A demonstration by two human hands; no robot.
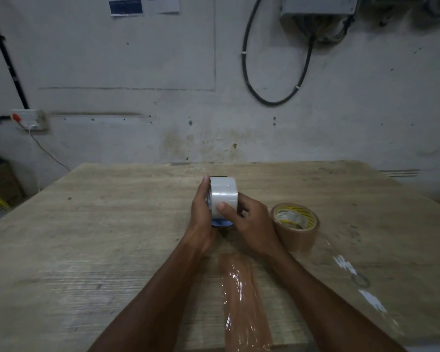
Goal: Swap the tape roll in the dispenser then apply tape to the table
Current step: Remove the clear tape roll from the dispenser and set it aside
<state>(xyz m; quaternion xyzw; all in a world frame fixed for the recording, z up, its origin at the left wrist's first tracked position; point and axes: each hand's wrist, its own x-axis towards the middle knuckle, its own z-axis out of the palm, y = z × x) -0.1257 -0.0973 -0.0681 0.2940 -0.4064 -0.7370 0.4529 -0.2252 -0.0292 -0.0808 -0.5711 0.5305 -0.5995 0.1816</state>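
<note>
Grey, stained plaster fills the background, with a looped black cable point(277, 72) hanging from a junction box point(318, 11) at upper right, papers point(142, 5) pinned at the top, and a wall socket point(29, 119) at left with a thin white wire trailing down from it. Below it a worn wooden tabletop point(99, 237) takes up the lower half of the view. Both hands meet near its middle, holding a clear tape roll point(223, 196) upright on its edge, raised slightly above the wood. Left hand point(201, 212) cups the roll's left face, fingers reaching up over the rim. Right hand point(249, 224) grips from the other side, its thumb pressed flat on the roll's outer band. Under the roll, between the two palms, a bit of blue and black shows, the dispenser point(221, 223); most of it is hidden by the hands, so whether the roll is seated on it cannot be told. Just beside the right hand, a brown tape roll point(296, 226) lies flat on the tabletop, its yellow-printed core facing up. Nearer the camera, between the forearms, a crinkled brown tape strip point(244, 306) is stuck along the wood, glinting. Pale scraps and a faint ring mark point(361, 280) lie at the right.
</note>
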